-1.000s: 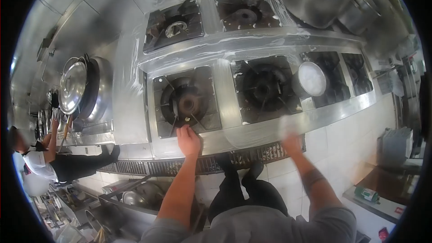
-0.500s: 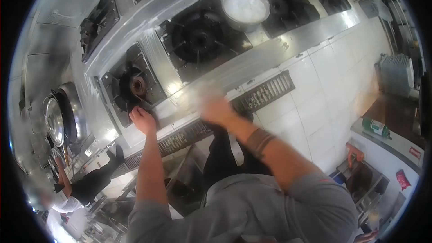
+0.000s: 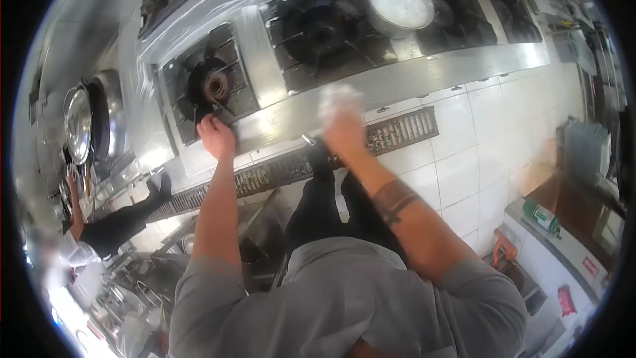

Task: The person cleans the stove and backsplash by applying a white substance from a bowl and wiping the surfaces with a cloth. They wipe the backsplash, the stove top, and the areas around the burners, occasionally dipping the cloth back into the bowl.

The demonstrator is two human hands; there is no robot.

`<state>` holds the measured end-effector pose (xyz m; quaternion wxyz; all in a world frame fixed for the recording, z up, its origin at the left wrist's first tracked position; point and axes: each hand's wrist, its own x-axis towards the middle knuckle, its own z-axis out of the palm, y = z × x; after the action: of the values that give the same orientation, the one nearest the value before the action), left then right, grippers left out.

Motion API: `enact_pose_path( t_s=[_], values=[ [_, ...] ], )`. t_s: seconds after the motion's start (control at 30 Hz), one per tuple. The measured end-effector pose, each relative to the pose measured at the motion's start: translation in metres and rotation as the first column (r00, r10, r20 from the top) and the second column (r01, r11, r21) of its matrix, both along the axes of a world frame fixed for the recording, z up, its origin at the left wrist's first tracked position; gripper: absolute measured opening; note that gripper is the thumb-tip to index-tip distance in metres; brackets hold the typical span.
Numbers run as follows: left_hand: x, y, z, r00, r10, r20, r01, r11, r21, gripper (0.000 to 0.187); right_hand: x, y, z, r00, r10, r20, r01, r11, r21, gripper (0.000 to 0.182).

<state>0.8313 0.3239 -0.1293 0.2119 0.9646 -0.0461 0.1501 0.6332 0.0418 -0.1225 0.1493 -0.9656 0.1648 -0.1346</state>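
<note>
My left hand (image 3: pixel 216 136) is at the front edge of the left burner grate (image 3: pixel 246 79), its fingers curled onto the metal. Beside it is the round burner (image 3: pixel 216 85) with a rusty brown centre. My right hand (image 3: pixel 347 136) is closed on a white, foamy-looking cloth (image 3: pixel 341 100), blurred by motion, over the steel front ledge (image 3: pixel 285 120) of the stove. Whitish smears of suds streak the steel between the burners. A metal pot (image 3: pixel 401 4) with white, foamy contents stands on the grates at the back right.
A slatted floor drain (image 3: pixel 404 131) runs along the stove's foot, beside white floor tiles (image 3: pixel 457 159). Large pans (image 3: pixel 79 126) hang or stand at the left, near another person (image 3: pixel 106 232). A green bottle (image 3: pixel 541 217) lies on the counter at the right.
My right hand with the white cloth has moved right along the steel ledge. My left hand stays at the left grate. The head view has shifted, so the stove sits further right.
</note>
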Motion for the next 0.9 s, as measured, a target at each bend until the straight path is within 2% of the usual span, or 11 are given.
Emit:
enact_pose_path(
  t_s=[0.07,0.17,0.37,0.43,0.53,0.6,0.67,0.73,0.8,0.87,0.9],
  values=[
    [-0.002,-0.004,0.004,1.000,0.018,-0.023,-0.019,0.998,-0.051,0.021,0.025,0.069,0.000,0.967,0.249,-0.048,-0.245,0.966,0.082,0.051],
    [0.007,0.006,-0.002,1.000,-0.005,0.005,0.005,0.999,-0.035,0.021,0.027,0.053,0.015,0.945,0.319,-0.079,-0.296,0.931,0.215,0.052],
    [0.010,0.012,0.002,0.998,-0.001,-0.057,-0.012,0.974,-0.225,0.023,-0.015,-0.054,-0.014,0.987,-0.146,-0.063,0.156,0.962,0.224,0.050],
    [0.009,0.018,-0.003,0.998,-0.029,-0.049,0.016,0.970,-0.242,0.023,-0.001,0.014,-0.024,0.927,0.053,-0.370,-0.079,0.995,-0.054,0.044],
    [0.018,0.031,-0.014,0.998,-0.067,-0.020,0.056,0.935,-0.351,0.025,0.069,0.163,-0.018,0.864,0.423,-0.274,-0.321,0.881,0.347,0.049],
    [0.021,0.021,0.017,0.918,0.046,-0.395,-0.337,0.616,-0.712,0.025,0.097,0.207,0.014,0.875,0.481,-0.060,-0.447,0.849,0.281,0.043],
    [0.019,0.016,0.029,0.977,-0.032,-0.209,-0.149,0.598,-0.788,0.025,0.099,0.187,0.009,0.842,0.537,0.044,-0.524,0.798,0.298,0.040],
    [0.008,-0.021,0.055,0.985,-0.049,-0.163,-0.103,0.592,-0.799,0.024,0.068,0.131,-0.008,0.908,0.357,-0.222,-0.215,0.848,0.484,0.040],
    [-0.005,-0.062,0.064,0.903,-0.295,-0.314,-0.088,0.588,-0.804,0.023,0.026,0.031,0.000,0.966,0.244,-0.086,-0.223,0.953,0.205,0.040],
    [-0.023,-0.121,0.042,0.749,-0.606,-0.267,0.233,0.618,-0.751,0.023,-0.021,-0.069,-0.015,0.991,0.044,-0.127,-0.039,0.999,0.037,0.045],
    [-0.033,-0.172,0.083,0.549,-0.648,-0.529,0.073,0.667,-0.741,0.028,-0.040,-0.109,-0.006,0.990,-0.071,-0.119,0.064,0.996,-0.063,0.049]
  ],
)
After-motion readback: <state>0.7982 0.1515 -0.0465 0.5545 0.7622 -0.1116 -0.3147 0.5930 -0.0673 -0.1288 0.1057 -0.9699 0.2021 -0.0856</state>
